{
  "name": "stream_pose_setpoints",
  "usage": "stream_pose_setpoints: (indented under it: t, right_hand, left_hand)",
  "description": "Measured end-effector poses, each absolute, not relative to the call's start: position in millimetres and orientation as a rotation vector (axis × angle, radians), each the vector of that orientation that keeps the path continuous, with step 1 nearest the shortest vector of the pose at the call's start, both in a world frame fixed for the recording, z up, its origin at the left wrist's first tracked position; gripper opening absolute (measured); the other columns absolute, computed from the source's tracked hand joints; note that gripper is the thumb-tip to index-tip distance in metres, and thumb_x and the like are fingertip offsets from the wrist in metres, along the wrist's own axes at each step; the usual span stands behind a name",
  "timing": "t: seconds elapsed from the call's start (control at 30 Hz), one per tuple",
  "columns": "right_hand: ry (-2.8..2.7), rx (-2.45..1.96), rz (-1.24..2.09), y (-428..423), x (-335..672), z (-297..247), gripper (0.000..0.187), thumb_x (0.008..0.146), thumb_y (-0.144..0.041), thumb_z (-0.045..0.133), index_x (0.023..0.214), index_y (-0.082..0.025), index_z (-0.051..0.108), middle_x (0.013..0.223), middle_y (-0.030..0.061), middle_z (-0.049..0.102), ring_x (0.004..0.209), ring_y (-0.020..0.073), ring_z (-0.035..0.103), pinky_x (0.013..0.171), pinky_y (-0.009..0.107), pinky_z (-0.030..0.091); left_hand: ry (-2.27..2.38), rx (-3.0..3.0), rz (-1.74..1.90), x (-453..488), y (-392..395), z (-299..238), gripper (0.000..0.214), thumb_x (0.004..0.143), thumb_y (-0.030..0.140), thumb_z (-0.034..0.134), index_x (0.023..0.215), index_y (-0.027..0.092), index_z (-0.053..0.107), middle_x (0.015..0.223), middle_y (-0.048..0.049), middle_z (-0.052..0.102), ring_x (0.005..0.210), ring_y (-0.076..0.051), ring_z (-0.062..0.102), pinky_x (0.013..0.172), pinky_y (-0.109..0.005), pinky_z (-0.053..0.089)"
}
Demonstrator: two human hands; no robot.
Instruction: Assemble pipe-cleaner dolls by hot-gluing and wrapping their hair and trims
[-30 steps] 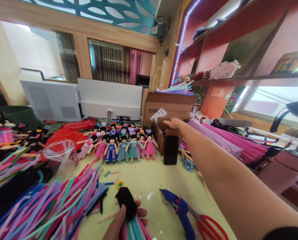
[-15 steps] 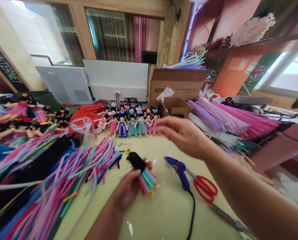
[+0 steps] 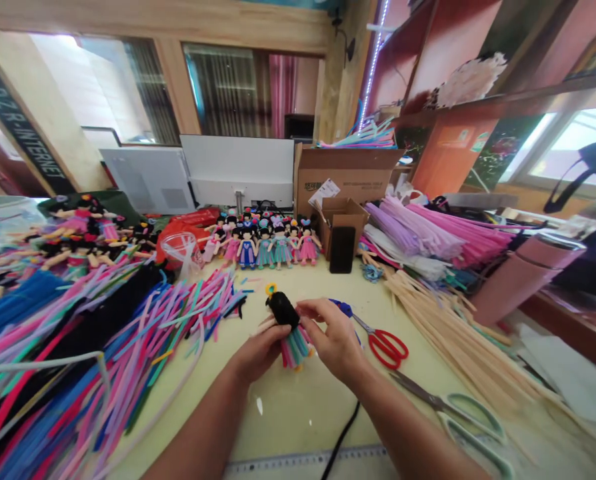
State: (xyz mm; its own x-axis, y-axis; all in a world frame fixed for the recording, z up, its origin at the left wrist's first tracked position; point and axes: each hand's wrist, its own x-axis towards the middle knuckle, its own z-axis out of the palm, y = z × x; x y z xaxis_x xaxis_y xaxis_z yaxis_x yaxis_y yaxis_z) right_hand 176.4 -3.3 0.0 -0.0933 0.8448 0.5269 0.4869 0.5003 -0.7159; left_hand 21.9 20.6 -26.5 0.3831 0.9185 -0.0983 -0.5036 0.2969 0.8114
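Note:
A small pipe-cleaner doll (image 3: 294,350) with black hair and a striped pink, teal and white skirt is held over the middle of the table, its hair side facing me. My left hand (image 3: 261,350) is closed round it from the left, thumb across the doll's back. From the right, my right hand (image 3: 334,333) has its bent fingers and thumb closed on the doll's side at the edge of the hair; the fingertips are partly hidden. A yellow ring-shaped piece (image 3: 271,289) shows just beyond the doll's head. Behind my right hand lies a blue glue gun (image 3: 342,307), mostly covered.
Red-handled scissors (image 3: 388,348) and green-handled scissors (image 3: 471,417) lie at right, near beige pipe cleaners (image 3: 443,333). Colourful pipe cleaners (image 3: 143,347) cover the left. Finished dolls (image 3: 265,247), a phone (image 3: 343,250) and a cardboard box (image 3: 351,177) stand behind. A ruler (image 3: 308,461) lies in front.
My right hand has come down and left from above the glue gun to the doll's right side. My left hand still holds the doll. The camera view has shifted, showing the phone and ruler.

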Motion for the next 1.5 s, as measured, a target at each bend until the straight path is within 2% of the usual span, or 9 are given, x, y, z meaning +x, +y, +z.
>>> stream_pose_setpoints:
  t: [0.23, 0.33, 0.43, 0.57, 0.77, 1.03, 1.2, 1.4, 1.5]
  right_hand:
    - [-1.651, -1.182, 0.432, 11, 166, 3, 0.004, 0.076, -0.019, 0.063, 0.078, -0.023, 0.062, 0.080, 0.0019, 0.063, 0.075, 0.0175, 0.059, 0.069, 0.031, 0.049]
    - [-1.514, -1.193, 0.525, 17, 168, 4, 0.009, 0.080, -0.023, 0.057, 0.071, -0.023, 0.057, 0.069, -0.0005, 0.061, 0.065, 0.0166, 0.059, 0.063, 0.030, 0.049]
    - [-1.404, -1.170, 0.630, 16, 172, 2, 0.009, 0.082, -0.026, 0.054, 0.074, -0.023, 0.057, 0.067, -0.0013, 0.061, 0.061, 0.0159, 0.059, 0.059, 0.029, 0.049]
    - [-1.537, -1.160, 0.586, 7, 172, -7, 0.006, 0.080, -0.028, 0.060, 0.080, -0.022, 0.061, 0.077, 0.0013, 0.064, 0.068, 0.0160, 0.059, 0.065, 0.030, 0.049]
    - [-1.694, -1.222, 0.392, 4, 167, -15, 0.013, 0.081, -0.024, 0.059, 0.069, -0.022, 0.056, 0.071, 0.0016, 0.058, 0.071, 0.0173, 0.056, 0.066, 0.030, 0.044]
    - [-1.399, -1.219, 0.543, 3, 187, -11, 0.016, 0.088, -0.032, 0.048, 0.075, -0.021, 0.047, 0.063, -0.0036, 0.048, 0.059, 0.0128, 0.046, 0.057, 0.026, 0.039]
    - [-1.442, -1.223, 0.570, 0, 187, -8, 0.024, 0.093, -0.032, 0.039, 0.071, -0.022, 0.043, 0.060, -0.0039, 0.047, 0.055, 0.0115, 0.045, 0.056, 0.025, 0.038]
    - [-1.577, -1.186, 0.679, 1, 177, -15, 0.015, 0.083, -0.031, 0.056, 0.074, -0.021, 0.050, 0.064, -0.0036, 0.053, 0.058, 0.0115, 0.048, 0.055, 0.023, 0.038]
    - [-1.576, -1.185, 0.653, 4, 180, -15, 0.015, 0.082, -0.029, 0.056, 0.071, -0.021, 0.050, 0.063, -0.0036, 0.053, 0.058, 0.0116, 0.049, 0.055, 0.024, 0.037]
  left_hand:
    - [0.638, 0.886, 0.948, 22, 19, -31, 0.033, 0.071, 0.013, 0.073, 0.104, 0.013, 0.071, 0.106, -0.0113, 0.072, 0.107, -0.029, 0.061, 0.092, -0.035, 0.045]
    - [0.619, 0.895, 0.933, 21, 19, -31, 0.033, 0.073, 0.014, 0.071, 0.106, 0.014, 0.071, 0.107, -0.0115, 0.072, 0.109, -0.030, 0.061, 0.096, -0.039, 0.043]
    - [0.568, 0.892, 0.925, 20, 21, -30, 0.031, 0.075, 0.018, 0.071, 0.106, 0.013, 0.070, 0.109, -0.0132, 0.071, 0.108, -0.032, 0.062, 0.096, -0.043, 0.043]
    - [0.669, 0.869, 0.974, 23, 20, -28, 0.025, 0.073, 0.017, 0.073, 0.097, 0.015, 0.072, 0.102, -0.0101, 0.073, 0.104, -0.029, 0.064, 0.089, -0.036, 0.047]
    - [0.709, 0.953, 0.955, 25, 20, -32, 0.021, 0.072, 0.018, 0.073, 0.093, 0.014, 0.073, 0.102, -0.0094, 0.073, 0.106, -0.028, 0.063, 0.087, -0.032, 0.048]
    - [0.648, 0.859, 0.884, 20, 26, -37, 0.041, 0.072, 0.027, 0.076, 0.110, 0.014, 0.068, 0.108, -0.0136, 0.072, 0.102, -0.030, 0.063, 0.093, -0.046, 0.046]
    - [0.614, 0.821, 0.894, 19, 26, -35, 0.038, 0.075, 0.028, 0.073, 0.111, 0.015, 0.068, 0.110, -0.0129, 0.071, 0.102, -0.029, 0.064, 0.093, -0.046, 0.046]
    - [0.574, 0.837, 0.921, 24, 25, -34, 0.038, 0.072, 0.027, 0.076, 0.107, 0.014, 0.070, 0.104, -0.0117, 0.073, 0.101, -0.030, 0.065, 0.090, -0.042, 0.048]
    - [0.585, 0.840, 0.918, 23, 25, -33, 0.037, 0.073, 0.026, 0.075, 0.107, 0.013, 0.070, 0.106, -0.0122, 0.073, 0.099, -0.029, 0.065, 0.088, -0.041, 0.049]
